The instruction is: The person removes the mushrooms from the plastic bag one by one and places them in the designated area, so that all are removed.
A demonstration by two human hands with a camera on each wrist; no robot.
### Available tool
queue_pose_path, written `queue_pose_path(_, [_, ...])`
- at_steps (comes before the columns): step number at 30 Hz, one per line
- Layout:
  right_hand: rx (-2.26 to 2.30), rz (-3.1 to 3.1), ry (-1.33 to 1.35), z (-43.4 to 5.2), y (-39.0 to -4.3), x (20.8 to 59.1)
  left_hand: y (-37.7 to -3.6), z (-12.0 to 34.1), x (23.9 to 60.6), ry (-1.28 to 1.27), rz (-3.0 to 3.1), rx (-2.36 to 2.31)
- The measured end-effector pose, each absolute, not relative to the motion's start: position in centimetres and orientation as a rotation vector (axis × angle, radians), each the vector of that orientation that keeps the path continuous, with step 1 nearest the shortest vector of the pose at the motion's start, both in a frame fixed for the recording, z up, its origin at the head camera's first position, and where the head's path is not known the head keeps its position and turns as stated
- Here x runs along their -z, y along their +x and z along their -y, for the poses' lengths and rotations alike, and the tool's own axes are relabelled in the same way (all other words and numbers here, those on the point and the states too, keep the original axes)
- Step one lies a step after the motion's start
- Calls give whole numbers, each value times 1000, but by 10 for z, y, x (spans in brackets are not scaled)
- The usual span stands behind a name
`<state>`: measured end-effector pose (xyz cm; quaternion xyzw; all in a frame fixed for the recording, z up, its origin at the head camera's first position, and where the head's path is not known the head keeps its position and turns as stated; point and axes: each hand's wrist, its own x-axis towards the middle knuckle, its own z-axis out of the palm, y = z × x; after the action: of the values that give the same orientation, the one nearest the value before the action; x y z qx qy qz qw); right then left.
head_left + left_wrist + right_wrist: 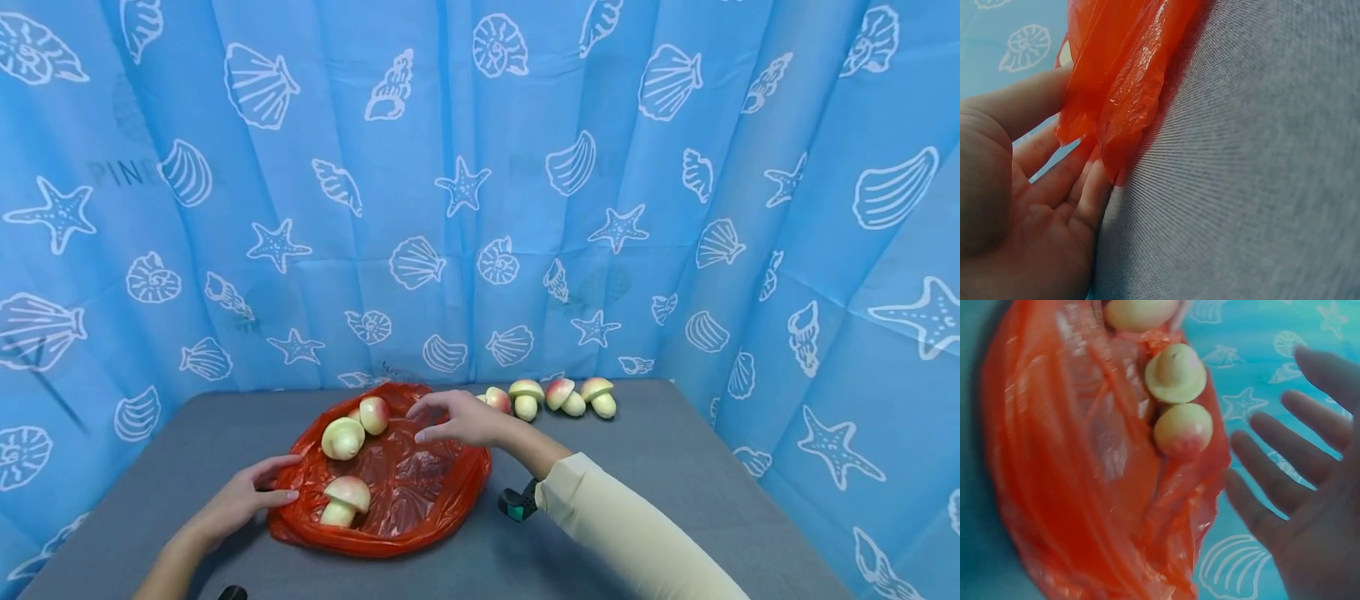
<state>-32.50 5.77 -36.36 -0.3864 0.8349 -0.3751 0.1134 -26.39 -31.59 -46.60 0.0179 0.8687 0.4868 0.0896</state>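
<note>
A red plastic bag point(442, 533) lies spread with its mouth open, holding three pale toy mushrooms with pink-tinged caps. One mushroom point(347, 496) lies near its front left; another point(342, 439) and a third point(373, 415) sit together at the back. My left hand point(238, 497) touches the bag's left rim, thumb and fingers spread apart; in the left wrist view, red film point(1135, 75) partly covers the fingers. Over the bag's right side hovers my right hand point(461, 419), its fingers spread and nothing in them, as the right wrist view also shows.
Along the table's back edge, right of the bag, several more mushrooms point(527, 400) stand or lie in a row, one partly hidden by my right hand. The grey table point(675, 467) meets a blue shell-patterned curtain point(525, 208) behind. A dark wrist device point(517, 504) hangs below my right wrist.
</note>
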Motion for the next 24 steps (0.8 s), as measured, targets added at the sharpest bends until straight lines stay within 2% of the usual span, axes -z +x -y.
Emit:
queue_pose_path(12, [1014, -2247, -1142, -32, -330, 375, -263, 317, 467, 70, -2584, -1458])
queue_pose_path(24, [978, -2165, -1126, 6, -319, 395, -266, 320, 468, 77, -2587, -1453])
